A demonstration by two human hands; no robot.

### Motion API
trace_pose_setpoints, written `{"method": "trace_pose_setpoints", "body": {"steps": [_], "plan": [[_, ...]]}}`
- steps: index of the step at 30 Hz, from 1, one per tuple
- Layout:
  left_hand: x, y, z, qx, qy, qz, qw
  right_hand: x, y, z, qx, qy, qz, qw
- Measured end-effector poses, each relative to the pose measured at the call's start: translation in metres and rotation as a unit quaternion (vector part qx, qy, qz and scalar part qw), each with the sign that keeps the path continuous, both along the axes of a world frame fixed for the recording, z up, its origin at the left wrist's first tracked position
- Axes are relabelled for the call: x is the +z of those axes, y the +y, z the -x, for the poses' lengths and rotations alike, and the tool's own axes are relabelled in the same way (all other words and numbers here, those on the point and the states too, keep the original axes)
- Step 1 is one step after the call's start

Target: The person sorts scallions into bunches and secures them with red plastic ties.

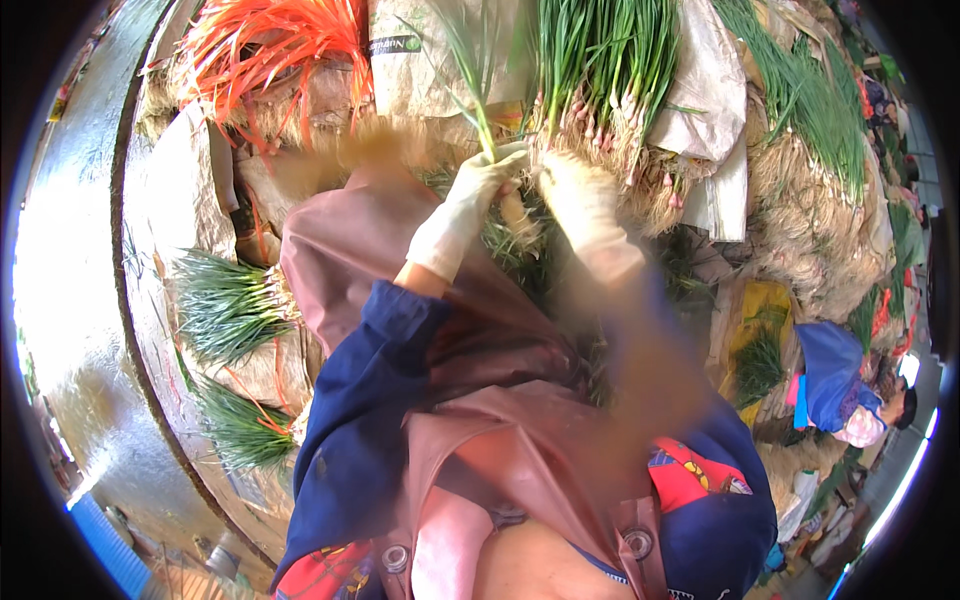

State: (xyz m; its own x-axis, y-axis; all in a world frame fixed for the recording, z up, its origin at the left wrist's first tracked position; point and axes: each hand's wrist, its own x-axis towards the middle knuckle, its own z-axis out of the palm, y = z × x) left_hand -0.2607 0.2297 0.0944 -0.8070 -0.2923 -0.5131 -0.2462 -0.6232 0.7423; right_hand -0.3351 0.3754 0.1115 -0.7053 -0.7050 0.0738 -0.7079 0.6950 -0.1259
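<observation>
My left hand [470, 195], in a pale glove, is closed round a few spring onions [484, 125]. Their green leaves point up and away from me, and pale root ends hang below the hand. Close beside it on the right, my right hand [580, 195], gloved too, has its fingers curled in. Motion blurs it, and whatever lies between its fingers is hidden. Just beyond my right hand, bunches of spring onions [605, 50] with pinkish bulbs and stringy roots lie side by side on sacking.
Orange plastic strips [275, 60] lie in a heap at the far left. Tied green bunches [230, 305] lie left of my knee. More onions [800, 90] cover the pile at right. A person in blue [832, 375] is at the right edge. Wet pavement [75, 300] runs along the left.
</observation>
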Motion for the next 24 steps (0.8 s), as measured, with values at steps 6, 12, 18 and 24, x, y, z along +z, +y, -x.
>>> {"method": "trace_pose_setpoints", "body": {"steps": [6, 12, 18, 24], "plan": [[-0.024, 0.008, 0.006, -0.022, -0.018, -0.013, 1.000, -0.007, 0.017, 0.003, -0.170, -0.398, 0.208, 0.877], [-0.025, 0.003, -0.011, -0.024, 0.048, -0.239, 0.969, -0.052, -0.015, 0.040, -0.119, -0.813, 0.455, 0.345], [-0.008, 0.004, -0.018, 0.009, 0.046, -0.326, 0.944, -0.071, -0.023, 0.039, -0.181, -0.768, 0.503, 0.353], [0.002, -0.002, -0.022, -0.066, 0.043, -0.363, 0.928, -0.024, -0.016, 0.062, -0.127, -0.391, 0.447, 0.794]]}}
